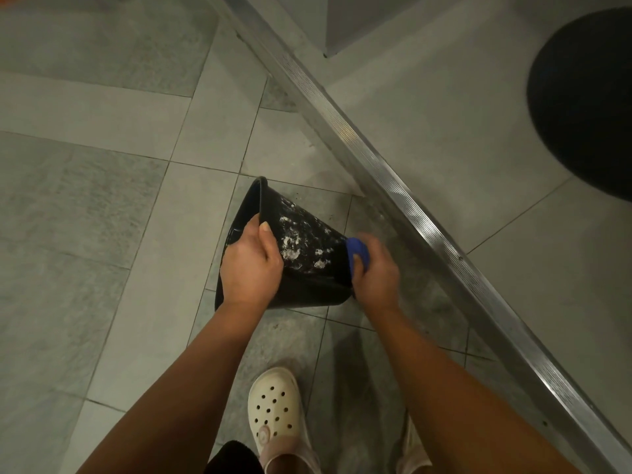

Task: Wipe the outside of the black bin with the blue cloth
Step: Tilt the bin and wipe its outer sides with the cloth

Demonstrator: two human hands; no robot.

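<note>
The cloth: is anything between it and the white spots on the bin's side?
Nothing visible. The cloth in the right hand is at the bin's base end; bare bin wall leads to the spots.

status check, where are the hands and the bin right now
Left hand grips black bin rim, bin tipped sideways. Right hand presses blue cloth at bin's base. White smears on the side; nothing in the way.
</note>
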